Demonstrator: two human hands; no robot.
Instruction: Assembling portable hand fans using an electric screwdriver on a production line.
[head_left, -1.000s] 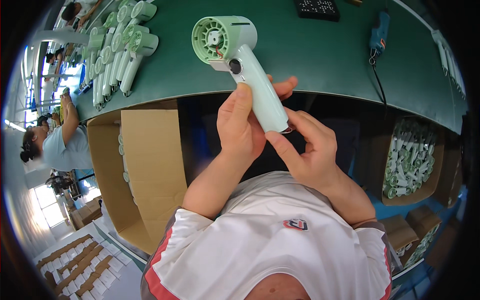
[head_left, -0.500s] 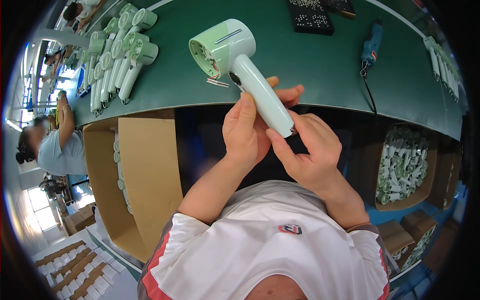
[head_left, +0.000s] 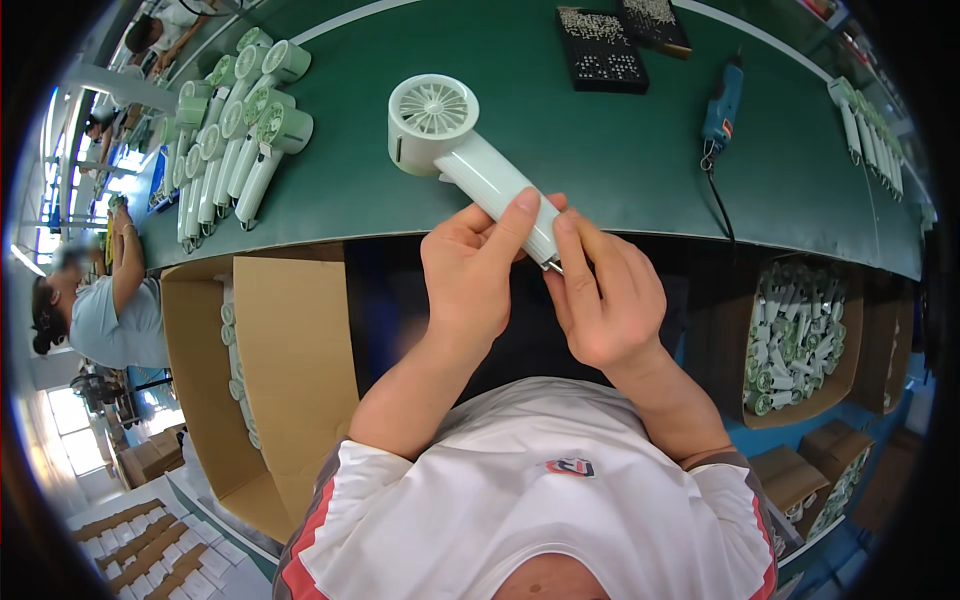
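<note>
A pale mint handheld fan [head_left: 490, 178] is held above the near edge of the green workbench, its round slatted head pointing up and to the left. My left hand [head_left: 478, 262] is closed round the lower half of the handle, thumb lying on top. At the handle's bottom end my right hand [head_left: 610, 290] pinches with thumb and fingers, next to a small metal loop [head_left: 552, 265]. The right fingertips partly cover that end. The slatted face of the head is turned toward me.
Similar fans [head_left: 245, 135] lie piled at the bench's left, with more [head_left: 868, 135] at far right. A blue electric screwdriver [head_left: 722, 110] and black screw trays [head_left: 603, 55] lie on the bench. Cardboard boxes [head_left: 295, 370] of parts [head_left: 795, 340] stand below. A co-worker [head_left: 110, 310] sits left.
The fan has been turned over in my hands: its open side with loose wires showed before, the slatted face shows now. My right hand has shifted its grip at the handle's end.
</note>
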